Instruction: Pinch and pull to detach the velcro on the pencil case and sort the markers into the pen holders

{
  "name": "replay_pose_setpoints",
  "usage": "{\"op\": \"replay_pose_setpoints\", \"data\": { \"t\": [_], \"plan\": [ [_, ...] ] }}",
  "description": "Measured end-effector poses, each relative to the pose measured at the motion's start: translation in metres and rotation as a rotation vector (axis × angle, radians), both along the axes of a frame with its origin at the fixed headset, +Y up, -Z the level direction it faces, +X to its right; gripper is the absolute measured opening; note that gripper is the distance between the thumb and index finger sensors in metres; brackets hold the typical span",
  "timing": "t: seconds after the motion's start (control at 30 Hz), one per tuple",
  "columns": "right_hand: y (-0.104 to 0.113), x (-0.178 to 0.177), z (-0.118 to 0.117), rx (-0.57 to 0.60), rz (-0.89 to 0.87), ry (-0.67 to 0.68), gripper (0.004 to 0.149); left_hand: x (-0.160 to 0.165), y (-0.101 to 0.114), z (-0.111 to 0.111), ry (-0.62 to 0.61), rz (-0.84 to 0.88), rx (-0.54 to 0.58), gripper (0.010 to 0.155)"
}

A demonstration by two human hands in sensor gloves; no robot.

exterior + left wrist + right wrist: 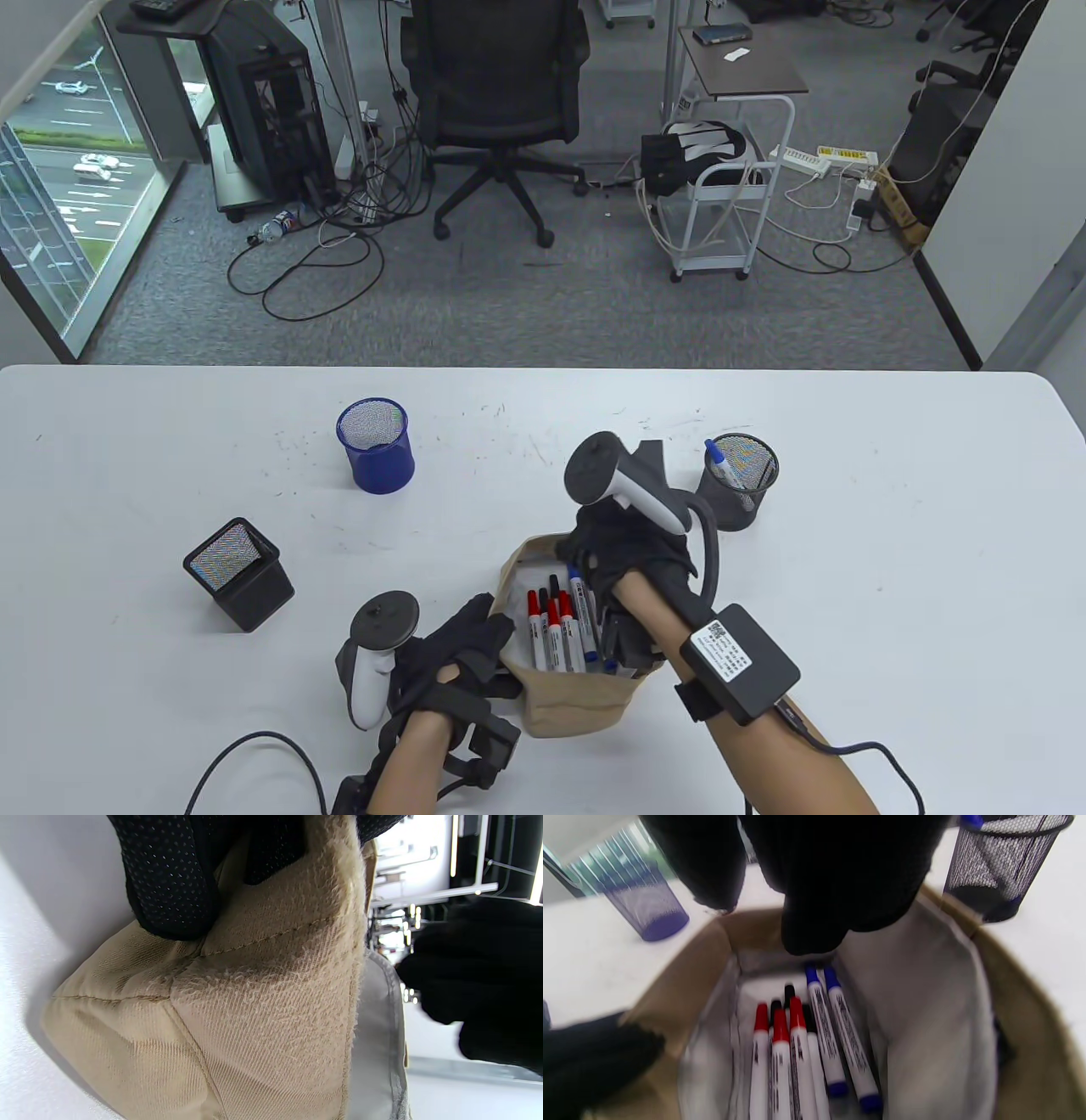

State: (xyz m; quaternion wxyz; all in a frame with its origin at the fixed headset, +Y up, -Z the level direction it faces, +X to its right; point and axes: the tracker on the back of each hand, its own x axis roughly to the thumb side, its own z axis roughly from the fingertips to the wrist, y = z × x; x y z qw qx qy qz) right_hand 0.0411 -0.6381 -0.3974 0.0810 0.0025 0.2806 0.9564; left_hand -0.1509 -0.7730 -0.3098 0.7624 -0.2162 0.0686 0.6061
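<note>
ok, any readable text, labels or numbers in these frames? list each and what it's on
None legible.
Markers: black print along the white barrels, too blurred to read.
Black box on the right wrist: white sticker with a QR-style code and print, too small to read.
Pencil case, pen holders: no text visible.

Pencil case (567, 705) mouth open; right hand (632, 560) fills it.

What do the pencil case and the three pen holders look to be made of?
Pencil case: tan woven cloth, visible twill weave, fuzzy velcro patch, smooth grey lining. Blue holder and round black holder: wire mesh, likely metal, see-through. Square black holder: mesh top; its walls look solid, material unclear.
</note>
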Motion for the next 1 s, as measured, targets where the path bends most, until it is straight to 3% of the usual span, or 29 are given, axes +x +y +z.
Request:
{"op": "replay_pose_setpoints", "data": {
  "t": [0.23,0.33,0.63,0.7,0.8,0.9,1.0],
  "plan": [
    [-0.077,-0.020,-0.021,-0.080,0.277,-0.075,0.053,0.000,0.000,0.000,0.000,-0.003,-0.001,0.072],
    [-0.103,-0.026,-0.023,-0.075,0.385,-0.078,0.058,0.001,-0.001,0.000,-0.004,-0.010,-0.004,0.071],
    [-0.107,-0.022,-0.028,-0.085,0.382,-0.061,0.067,0.002,-0.001,0.000,-0.014,-0.007,-0.009,0.071],
    [-0.099,-0.020,-0.026,-0.091,0.330,-0.060,0.066,0.002,-0.001,0.000,-0.012,-0.006,-0.008,0.071],
    [-0.060,-0.020,-0.013,-0.022,0.195,-0.009,0.066,0.002,-0.001,0.000,-0.012,-0.004,-0.006,0.071],
    [-0.003,-0.007,0.003,0.173,-0.044,0.019,0.060,0.002,-0.001,0.000,-0.015,-0.004,-0.005,0.071],
    [0.043,0.030,0.003,0.355,-0.297,-0.108,0.056,0.003,-0.001,0.000,-0.012,-0.010,-0.001,0.071]
  ]
}}
